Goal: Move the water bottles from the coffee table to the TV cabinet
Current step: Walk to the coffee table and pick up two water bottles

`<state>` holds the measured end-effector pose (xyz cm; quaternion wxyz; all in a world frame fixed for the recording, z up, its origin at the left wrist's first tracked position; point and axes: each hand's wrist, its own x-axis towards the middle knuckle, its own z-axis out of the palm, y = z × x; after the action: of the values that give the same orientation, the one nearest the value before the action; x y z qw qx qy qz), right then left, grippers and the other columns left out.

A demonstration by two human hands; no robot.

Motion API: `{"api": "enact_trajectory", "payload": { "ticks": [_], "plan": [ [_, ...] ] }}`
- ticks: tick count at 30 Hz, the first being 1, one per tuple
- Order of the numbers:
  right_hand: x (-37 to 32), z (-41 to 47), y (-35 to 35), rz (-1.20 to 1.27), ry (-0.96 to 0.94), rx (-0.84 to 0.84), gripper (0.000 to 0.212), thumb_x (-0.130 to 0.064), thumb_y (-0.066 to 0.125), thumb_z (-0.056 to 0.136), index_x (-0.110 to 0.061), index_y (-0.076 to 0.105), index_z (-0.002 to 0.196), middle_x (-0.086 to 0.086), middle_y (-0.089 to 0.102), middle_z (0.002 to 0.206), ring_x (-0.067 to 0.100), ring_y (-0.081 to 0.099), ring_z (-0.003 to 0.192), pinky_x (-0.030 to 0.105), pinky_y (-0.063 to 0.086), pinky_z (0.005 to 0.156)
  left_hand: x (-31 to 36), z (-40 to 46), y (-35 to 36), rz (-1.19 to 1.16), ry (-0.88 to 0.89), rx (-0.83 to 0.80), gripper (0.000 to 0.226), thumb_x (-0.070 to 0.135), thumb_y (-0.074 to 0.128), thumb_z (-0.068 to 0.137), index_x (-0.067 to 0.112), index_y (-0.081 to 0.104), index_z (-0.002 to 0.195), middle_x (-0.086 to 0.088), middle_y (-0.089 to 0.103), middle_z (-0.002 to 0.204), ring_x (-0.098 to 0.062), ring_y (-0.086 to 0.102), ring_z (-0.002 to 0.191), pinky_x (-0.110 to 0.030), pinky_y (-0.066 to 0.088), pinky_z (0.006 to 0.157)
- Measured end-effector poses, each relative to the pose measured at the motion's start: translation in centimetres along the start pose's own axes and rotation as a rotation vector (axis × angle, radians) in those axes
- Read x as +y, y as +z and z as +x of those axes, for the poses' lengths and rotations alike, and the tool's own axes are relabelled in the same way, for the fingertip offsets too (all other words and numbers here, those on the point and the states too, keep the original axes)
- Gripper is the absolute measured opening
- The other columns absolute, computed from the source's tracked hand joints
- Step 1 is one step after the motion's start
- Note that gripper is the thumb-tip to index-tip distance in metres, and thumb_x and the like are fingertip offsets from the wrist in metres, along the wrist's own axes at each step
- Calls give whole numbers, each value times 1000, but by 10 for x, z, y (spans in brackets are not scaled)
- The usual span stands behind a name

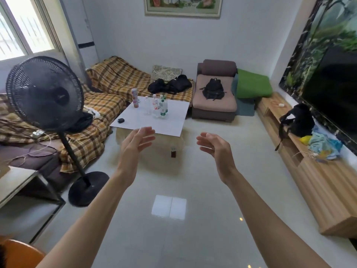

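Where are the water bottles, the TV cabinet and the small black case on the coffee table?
water bottles (157, 108): head view, on the red-labelled bottle's body.
TV cabinet (326, 182): head view, on its bare wooden top.
small black case (120, 120): head view, on its lid.

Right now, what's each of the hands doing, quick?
Left hand: open, holding nothing.
Right hand: open, holding nothing.

Bright daylight from the window (23, 35) — floor (173, 229) glare, warped edges.
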<state>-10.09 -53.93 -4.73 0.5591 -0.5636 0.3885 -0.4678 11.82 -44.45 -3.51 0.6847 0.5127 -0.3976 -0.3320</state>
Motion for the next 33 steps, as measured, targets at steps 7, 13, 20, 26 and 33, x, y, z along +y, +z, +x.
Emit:
{"api": "enact_trajectory", "payload": {
  "ticks": [7,13,20,26,33],
  "plan": [
    [42,134,20,-20,79,-43,24,-26,48,98,-14,69,105,11,71,111,25,66,108,44,50,100,-63,129,0,-33,-67,47,30,26,45,100,8,68,110,-12,71,112,-27,67,106,-37,51,94],
    [72,278,44,-55,112,-40,24,-25,48,99,-14,68,105,7,72,109,25,65,109,44,50,99,-123,273,6,-73,-116,44,30,25,48,97,8,68,111,-12,71,113,-27,67,106,-41,51,96],
    [96,415,68,-15,157,16,23,-21,49,98,-10,67,105,13,71,111,29,65,109,43,51,98,-161,417,15,-69,-179,20,28,24,49,95,10,67,110,-12,71,113,-26,67,106,-38,53,92],
    [116,523,85,2,173,9,25,-22,49,98,-7,66,111,13,71,112,27,66,108,42,51,97,-192,517,20,-47,-189,33,30,29,49,91,14,68,109,-9,71,112,-24,68,104,-37,54,91],
    [150,657,100,18,193,-38,26,-23,49,98,-7,66,110,11,71,111,26,67,106,40,51,95,-233,635,26,-30,-228,98,24,22,49,95,16,69,106,-9,72,110,-25,67,105,-40,54,92]
  ]
}}
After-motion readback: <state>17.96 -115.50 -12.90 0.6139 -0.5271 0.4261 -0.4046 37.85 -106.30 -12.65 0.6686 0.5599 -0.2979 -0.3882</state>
